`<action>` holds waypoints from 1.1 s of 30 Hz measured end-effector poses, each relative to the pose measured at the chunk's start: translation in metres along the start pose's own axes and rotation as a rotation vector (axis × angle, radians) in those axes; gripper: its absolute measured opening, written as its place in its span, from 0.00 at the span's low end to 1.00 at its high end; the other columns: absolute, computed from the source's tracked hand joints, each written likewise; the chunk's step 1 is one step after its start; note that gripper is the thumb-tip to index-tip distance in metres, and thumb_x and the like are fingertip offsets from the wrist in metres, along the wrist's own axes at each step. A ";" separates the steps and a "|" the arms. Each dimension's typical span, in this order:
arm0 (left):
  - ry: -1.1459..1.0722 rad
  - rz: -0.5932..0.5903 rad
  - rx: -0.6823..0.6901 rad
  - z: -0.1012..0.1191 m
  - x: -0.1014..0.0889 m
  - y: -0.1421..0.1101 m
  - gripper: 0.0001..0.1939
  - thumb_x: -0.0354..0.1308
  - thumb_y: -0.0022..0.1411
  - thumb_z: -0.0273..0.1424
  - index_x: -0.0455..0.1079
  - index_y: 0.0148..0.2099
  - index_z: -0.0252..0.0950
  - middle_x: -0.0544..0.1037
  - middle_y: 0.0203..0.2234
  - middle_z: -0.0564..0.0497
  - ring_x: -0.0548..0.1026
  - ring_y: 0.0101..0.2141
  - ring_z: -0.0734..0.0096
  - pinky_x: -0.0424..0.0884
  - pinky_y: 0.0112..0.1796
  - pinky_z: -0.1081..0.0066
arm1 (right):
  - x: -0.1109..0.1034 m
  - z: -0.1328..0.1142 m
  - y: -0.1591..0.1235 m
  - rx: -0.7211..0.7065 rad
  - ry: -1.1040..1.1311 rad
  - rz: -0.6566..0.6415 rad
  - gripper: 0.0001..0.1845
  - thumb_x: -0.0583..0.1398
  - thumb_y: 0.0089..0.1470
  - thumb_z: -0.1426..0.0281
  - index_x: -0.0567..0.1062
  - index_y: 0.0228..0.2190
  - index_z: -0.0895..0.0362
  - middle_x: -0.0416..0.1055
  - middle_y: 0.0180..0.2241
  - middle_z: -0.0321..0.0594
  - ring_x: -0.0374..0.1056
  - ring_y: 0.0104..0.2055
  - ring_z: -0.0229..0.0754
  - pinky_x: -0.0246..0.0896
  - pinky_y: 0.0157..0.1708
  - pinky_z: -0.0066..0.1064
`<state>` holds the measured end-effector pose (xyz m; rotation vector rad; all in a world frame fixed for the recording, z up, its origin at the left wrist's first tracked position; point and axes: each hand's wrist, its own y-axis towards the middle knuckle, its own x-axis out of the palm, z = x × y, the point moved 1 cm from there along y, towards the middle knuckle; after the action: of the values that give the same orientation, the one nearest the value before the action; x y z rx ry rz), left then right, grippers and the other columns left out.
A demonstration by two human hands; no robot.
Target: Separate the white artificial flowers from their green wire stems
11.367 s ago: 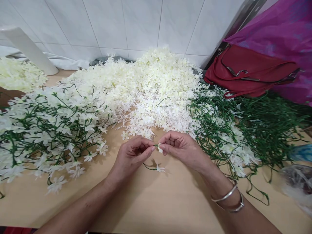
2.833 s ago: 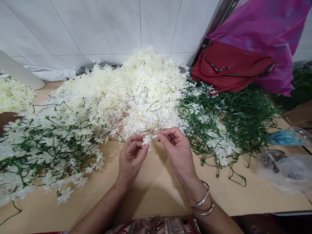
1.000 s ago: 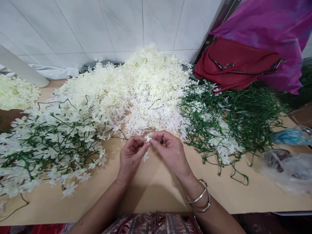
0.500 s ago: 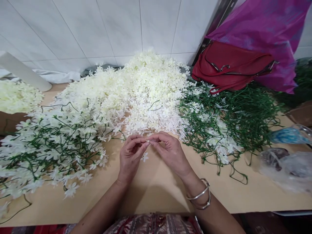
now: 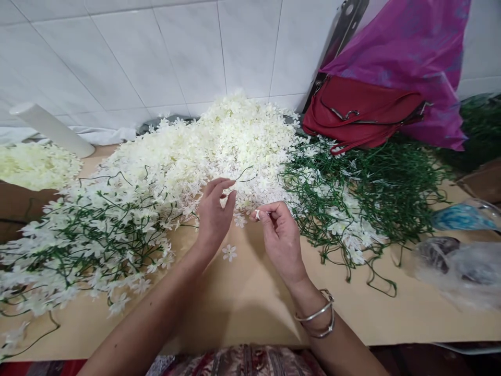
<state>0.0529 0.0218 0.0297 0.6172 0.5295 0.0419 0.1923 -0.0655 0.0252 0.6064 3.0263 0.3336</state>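
My left hand (image 5: 213,214) reaches forward with its fingers spread over the near edge of the big pile of loose cream-white artificial flowers (image 5: 219,146); I see nothing held in it. My right hand (image 5: 278,235), with bangles on the wrist, pinches a small white flower piece (image 5: 258,214) between thumb and forefinger. A single white flower (image 5: 229,253) lies on the tan tabletop (image 5: 250,308) between my hands, and another (image 5: 240,221) lies just beyond it.
A heap of green stems with white flowers (image 5: 86,240) lies at the left. Green stems, some with flowers (image 5: 368,198), lie at the right. Behind them sit a red bag (image 5: 360,112) and purple plastic (image 5: 407,57). Clear plastic bags (image 5: 457,261) are at far right, a white tube (image 5: 50,128) at back left.
My hands have parted. The left hand left the pinch and moved forward to the flower pile with fingers spread. The right hand keeps a small white piece. The view tilted down slightly.
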 end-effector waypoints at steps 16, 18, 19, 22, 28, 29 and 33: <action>0.279 -0.204 -0.055 -0.028 0.006 0.031 0.05 0.60 0.67 0.25 0.76 0.44 0.37 0.82 0.34 0.49 0.80 0.34 0.64 0.72 0.39 0.66 | 0.000 0.003 0.003 0.067 0.017 -0.042 0.06 0.58 0.65 0.64 0.71 0.36 0.53 0.74 0.33 0.38 0.71 0.37 0.43 0.66 0.41 0.36; 0.281 -0.195 -0.059 -0.026 0.005 0.030 0.05 0.62 0.68 0.31 0.76 0.44 0.37 0.82 0.36 0.48 0.80 0.34 0.63 0.71 0.38 0.67 | 0.000 0.002 0.003 0.071 0.026 -0.042 0.07 0.58 0.65 0.64 0.72 0.36 0.53 0.74 0.33 0.38 0.71 0.37 0.43 0.66 0.41 0.36; 0.288 -0.196 -0.057 -0.026 0.006 0.028 0.07 0.64 0.67 0.34 0.75 0.45 0.37 0.82 0.37 0.47 0.80 0.35 0.62 0.71 0.37 0.66 | 0.000 0.002 0.003 0.071 0.025 -0.043 0.07 0.59 0.65 0.63 0.72 0.36 0.53 0.74 0.33 0.38 0.71 0.37 0.43 0.66 0.41 0.35; 0.302 -0.221 -0.047 -0.024 0.012 0.026 0.10 0.67 0.65 0.34 0.75 0.46 0.37 0.82 0.38 0.46 0.79 0.36 0.61 0.70 0.38 0.66 | 0.000 0.002 0.002 0.076 0.009 -0.048 0.07 0.59 0.65 0.63 0.72 0.36 0.53 0.73 0.32 0.37 0.70 0.36 0.43 0.65 0.41 0.35; 0.257 -0.186 -0.065 -0.020 0.005 0.022 0.04 0.62 0.69 0.30 0.77 0.43 0.38 0.84 0.34 0.50 0.81 0.34 0.64 0.71 0.37 0.68 | -0.001 0.002 0.003 0.083 0.054 -0.043 0.07 0.59 0.65 0.63 0.72 0.36 0.53 0.74 0.33 0.37 0.70 0.37 0.43 0.65 0.41 0.34; 0.243 -0.166 -0.069 -0.019 0.000 0.021 0.05 0.60 0.70 0.31 0.77 0.44 0.39 0.84 0.35 0.50 0.81 0.34 0.64 0.71 0.37 0.68 | -0.001 0.002 0.003 0.082 0.057 -0.043 0.07 0.59 0.65 0.63 0.73 0.37 0.53 0.74 0.33 0.37 0.70 0.38 0.43 0.65 0.42 0.34; 0.138 -0.059 -0.062 -0.014 -0.018 0.015 0.07 0.60 0.70 0.34 0.78 0.41 0.40 0.85 0.39 0.51 0.81 0.37 0.66 0.72 0.36 0.70 | 0.000 0.001 0.002 0.082 0.031 -0.047 0.07 0.60 0.65 0.64 0.75 0.37 0.53 0.74 0.33 0.37 0.70 0.38 0.43 0.64 0.42 0.35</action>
<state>0.0321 0.0383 0.0367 0.5400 0.6770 0.0450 0.1936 -0.0637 0.0251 0.5382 3.0915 0.2205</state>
